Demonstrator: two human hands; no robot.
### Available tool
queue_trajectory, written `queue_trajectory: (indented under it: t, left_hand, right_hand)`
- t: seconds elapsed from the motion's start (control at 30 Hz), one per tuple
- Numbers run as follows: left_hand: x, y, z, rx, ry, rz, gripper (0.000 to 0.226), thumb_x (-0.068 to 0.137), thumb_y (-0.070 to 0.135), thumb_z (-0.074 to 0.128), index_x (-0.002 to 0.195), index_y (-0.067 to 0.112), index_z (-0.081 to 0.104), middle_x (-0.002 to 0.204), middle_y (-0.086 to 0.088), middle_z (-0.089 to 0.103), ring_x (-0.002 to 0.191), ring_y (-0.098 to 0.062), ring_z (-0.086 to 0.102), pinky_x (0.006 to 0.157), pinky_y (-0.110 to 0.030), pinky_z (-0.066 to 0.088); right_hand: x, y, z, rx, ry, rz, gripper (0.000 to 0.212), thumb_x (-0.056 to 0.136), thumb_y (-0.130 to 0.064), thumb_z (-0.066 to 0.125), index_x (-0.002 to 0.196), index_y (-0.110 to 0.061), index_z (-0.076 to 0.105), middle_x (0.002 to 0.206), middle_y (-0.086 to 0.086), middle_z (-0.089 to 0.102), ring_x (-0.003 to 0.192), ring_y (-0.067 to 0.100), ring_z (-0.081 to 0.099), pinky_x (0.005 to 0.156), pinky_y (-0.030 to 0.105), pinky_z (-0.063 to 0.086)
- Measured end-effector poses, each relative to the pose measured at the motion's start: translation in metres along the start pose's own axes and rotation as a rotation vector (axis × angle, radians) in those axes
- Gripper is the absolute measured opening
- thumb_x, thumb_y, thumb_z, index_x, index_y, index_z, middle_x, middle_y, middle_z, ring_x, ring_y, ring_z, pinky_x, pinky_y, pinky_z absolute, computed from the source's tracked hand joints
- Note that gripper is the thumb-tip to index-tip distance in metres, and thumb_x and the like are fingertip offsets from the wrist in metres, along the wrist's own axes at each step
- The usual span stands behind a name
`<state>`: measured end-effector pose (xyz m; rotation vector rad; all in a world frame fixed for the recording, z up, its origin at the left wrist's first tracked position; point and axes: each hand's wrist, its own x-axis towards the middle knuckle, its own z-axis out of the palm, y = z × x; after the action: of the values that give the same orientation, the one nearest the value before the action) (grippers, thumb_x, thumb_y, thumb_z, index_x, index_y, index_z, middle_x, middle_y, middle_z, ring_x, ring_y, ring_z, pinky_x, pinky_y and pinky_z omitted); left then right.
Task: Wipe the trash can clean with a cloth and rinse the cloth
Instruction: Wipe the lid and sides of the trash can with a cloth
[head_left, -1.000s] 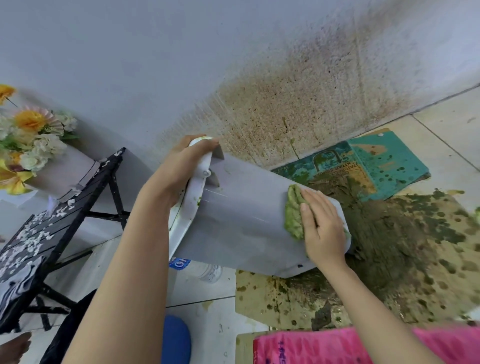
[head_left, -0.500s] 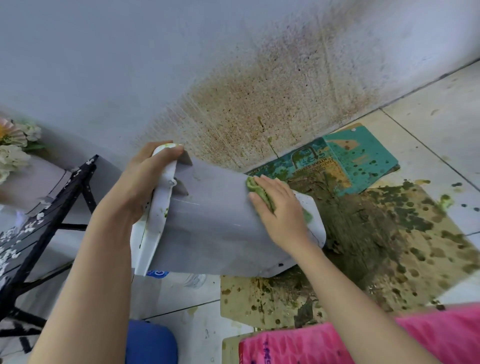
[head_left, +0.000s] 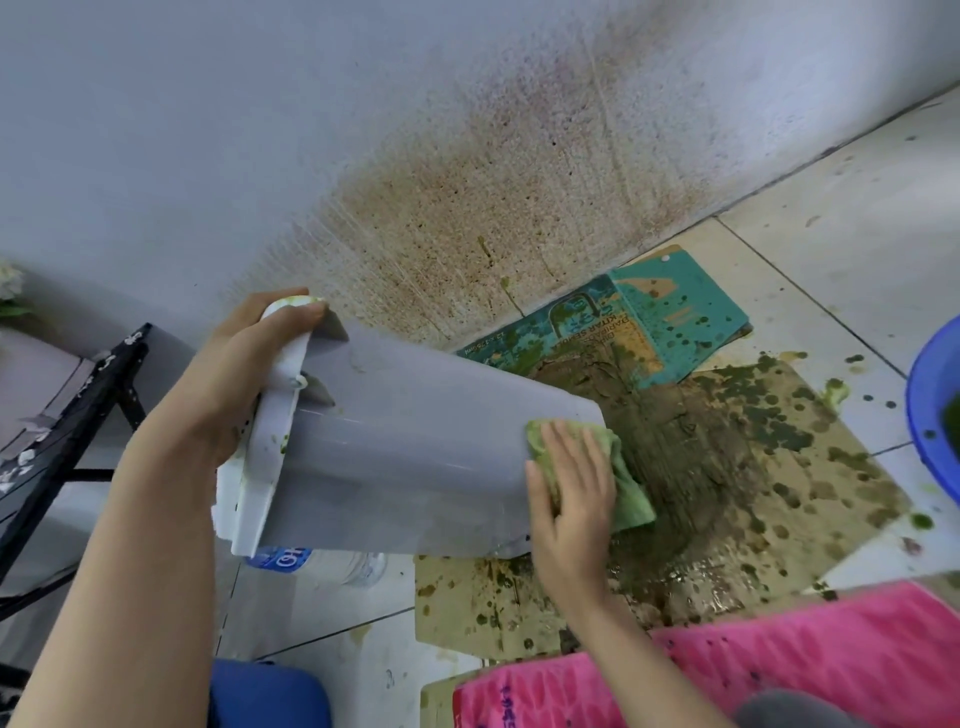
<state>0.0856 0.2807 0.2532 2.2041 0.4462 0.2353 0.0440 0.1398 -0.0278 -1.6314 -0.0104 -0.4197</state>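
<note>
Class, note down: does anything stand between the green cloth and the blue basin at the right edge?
Nothing upright does. Between the crumpled green cloth, pressed on the grey plastic trash can by the right hand, and the blue plastic basin lies only flat, stained cardboard.

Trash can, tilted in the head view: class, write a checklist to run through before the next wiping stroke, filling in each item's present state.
1. Trash can held steady: ok, the left hand grips its rim.
2. Cloth pressed to the can: ok, the right hand lies flat on it near the base end.
3. Cloth clean enough: not ok, it is stained green.
4. Rim clean: not ok, green specks show on it.
5. Clean water in the blue basin: cannot tell, only its edge shows.
</note>
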Motion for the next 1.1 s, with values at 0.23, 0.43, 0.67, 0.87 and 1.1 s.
queue_trajectory:
  t: [0.23,0.43,0.67,0.87,1.1]
  left_hand:
    - [-0.017,-0.006,-0.005,-0.008,0.045,0.021,0.031,0.095,0.030,0.060,0.125,0.026,0.063,0.080,0.026,0.072,0.057,0.003,0.067,0.048,-0.010,0.049]
    - [-0.020,0.004,0.010,-0.028,0.049,-0.015,0.031,0.092,0.034,0.065,0.121,0.026,0.063,0.083,0.010,0.075,0.055,-0.014,0.068,0.050,-0.025,0.056]
    - [-0.020,0.028,0.045,0.040,-0.104,0.003,0.031,0.091,0.040,0.065,0.121,0.033,0.061,0.093,-0.004,0.074,0.058,-0.022,0.070,0.049,-0.027,0.054]
    - [0.000,0.033,0.084,0.221,-0.121,0.046,0.037,0.062,0.081,0.060,0.092,0.061,0.057,0.118,-0.001,0.065,0.103,-0.030,0.066,0.092,-0.055,0.052]
    - [-0.012,0.049,0.133,0.592,-0.098,0.032,0.062,0.075,0.080,0.044,0.130,0.050,0.048,0.160,0.005,0.023,0.148,-0.040,0.015,0.109,-0.073,0.011]
  right_hand:
    - [0.074,-0.045,0.011,-0.006,-0.322,-0.105,0.051,0.100,-0.053,0.037,0.139,-0.025,0.055,0.145,-0.009,0.052,0.141,0.015,0.039,0.119,0.039,0.025]
    - [0.118,0.013,0.003,0.024,-0.407,0.185,0.066,0.088,-0.075,0.032,0.131,-0.034,0.061,0.133,-0.010,0.061,0.122,0.015,0.055,0.100,0.052,0.047]
    - [0.076,0.013,-0.023,0.118,-0.153,0.413,0.044,0.101,-0.047,0.043,0.137,-0.027,0.057,0.144,-0.010,0.052,0.141,0.017,0.038,0.116,0.046,0.032]
    - [0.086,-0.091,-0.010,0.256,-0.214,0.023,0.047,0.103,-0.041,0.039,0.143,-0.020,0.051,0.147,-0.010,0.048,0.141,0.004,0.034,0.118,0.028,0.028]
    - [0.065,-0.086,-0.061,0.379,-0.189,0.132,0.028,0.101,-0.035,0.044,0.124,-0.049,0.050,0.131,-0.033,0.049,0.131,-0.012,0.041,0.107,0.013,0.036]
